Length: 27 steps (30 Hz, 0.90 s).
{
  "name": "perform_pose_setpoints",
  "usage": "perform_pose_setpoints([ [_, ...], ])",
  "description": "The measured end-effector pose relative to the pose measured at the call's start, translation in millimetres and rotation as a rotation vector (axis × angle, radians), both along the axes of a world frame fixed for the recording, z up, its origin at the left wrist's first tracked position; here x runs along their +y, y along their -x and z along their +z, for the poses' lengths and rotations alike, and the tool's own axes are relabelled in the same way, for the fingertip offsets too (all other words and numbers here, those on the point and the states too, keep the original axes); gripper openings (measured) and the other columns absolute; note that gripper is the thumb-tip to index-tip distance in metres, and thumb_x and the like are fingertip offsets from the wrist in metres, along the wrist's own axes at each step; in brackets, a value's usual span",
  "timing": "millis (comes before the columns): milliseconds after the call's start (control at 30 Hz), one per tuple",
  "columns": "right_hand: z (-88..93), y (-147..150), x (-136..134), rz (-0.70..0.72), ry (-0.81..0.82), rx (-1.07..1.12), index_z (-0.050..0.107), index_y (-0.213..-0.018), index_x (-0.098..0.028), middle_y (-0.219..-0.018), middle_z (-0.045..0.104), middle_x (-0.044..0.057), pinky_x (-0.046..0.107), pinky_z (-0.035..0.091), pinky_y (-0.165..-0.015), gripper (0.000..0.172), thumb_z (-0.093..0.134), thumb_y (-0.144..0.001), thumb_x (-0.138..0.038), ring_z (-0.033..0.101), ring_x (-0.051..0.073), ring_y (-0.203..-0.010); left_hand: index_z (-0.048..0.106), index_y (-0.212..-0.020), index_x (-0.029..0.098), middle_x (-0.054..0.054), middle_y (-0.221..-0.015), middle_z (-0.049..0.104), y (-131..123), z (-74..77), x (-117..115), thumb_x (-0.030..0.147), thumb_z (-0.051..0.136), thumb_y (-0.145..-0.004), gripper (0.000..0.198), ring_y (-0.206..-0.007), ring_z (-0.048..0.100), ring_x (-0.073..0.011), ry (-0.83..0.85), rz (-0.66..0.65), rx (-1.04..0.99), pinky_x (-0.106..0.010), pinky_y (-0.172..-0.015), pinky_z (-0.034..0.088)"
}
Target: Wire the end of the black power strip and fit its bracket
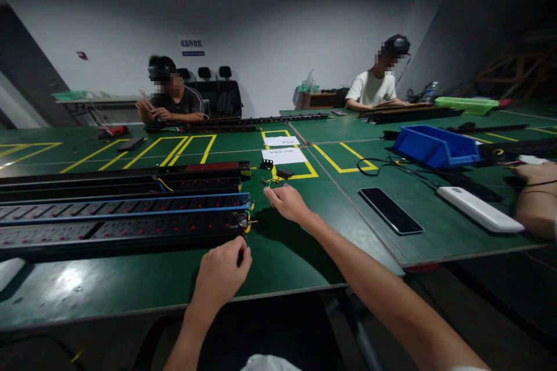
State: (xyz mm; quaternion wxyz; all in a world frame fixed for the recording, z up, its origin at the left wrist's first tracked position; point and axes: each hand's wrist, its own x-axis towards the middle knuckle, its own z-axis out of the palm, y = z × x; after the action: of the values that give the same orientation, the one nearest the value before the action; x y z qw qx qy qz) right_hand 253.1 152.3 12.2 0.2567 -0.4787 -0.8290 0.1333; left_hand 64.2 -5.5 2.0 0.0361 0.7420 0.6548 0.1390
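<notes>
Wire handling seems in hand; the next move likely needs precision. Right hand [290, 204] bunches beside wires [270, 182] at its eleven o'clock; left hand [224, 269] curls, strip [161, 228] at ten o'clock; either grip, I cannot tell.

The desk [313, 266] is green, marked with yellow tape outlines [209, 149]. The power strips [165, 225] are black dotted with red, one edged in blue. The parts bin [429, 151] is deep blue, the smartphone [390, 211] black, the power bank [478, 210] white, the printed sheet [285, 155] white with dark lettering.
</notes>
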Motion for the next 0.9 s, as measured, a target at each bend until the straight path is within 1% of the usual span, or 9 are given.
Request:
perform_pose_setpoints([
  [500,-2.9,-0.4,1.2,0.011,-0.006,0.039,0.056,-0.056,-0.018,-0.056,0.059,0.003,0.026,0.029,-0.060,0.062,0.032,-0.105,-0.046,0.054,0.013,-0.055,0.057,-0.083,0.023,0.001,-0.073,0.067,0.1,-0.9,0.5,0.029,0.043,-0.096,0.020,-0.067,0.062,-0.0156,0.001,0.006,-0.012,-0.028,-0.062,0.029],
  [900,-3.4,-0.3,2.5,0.016,0.000,0.023,0.057,-0.056,-0.018,-0.058,0.060,0.003,0.026,0.030,-0.061,0.063,0.031,-0.106,-0.047,0.054,0.013,-0.056,0.057,-0.083,0.023,0.002,-0.072,0.066,0.5,-3.1,0.8,0.029,0.044,-0.095,0.019,-0.065,0.061,-0.0152,-0.012,0.007,-0.018,-0.028,-0.061,0.028],
])
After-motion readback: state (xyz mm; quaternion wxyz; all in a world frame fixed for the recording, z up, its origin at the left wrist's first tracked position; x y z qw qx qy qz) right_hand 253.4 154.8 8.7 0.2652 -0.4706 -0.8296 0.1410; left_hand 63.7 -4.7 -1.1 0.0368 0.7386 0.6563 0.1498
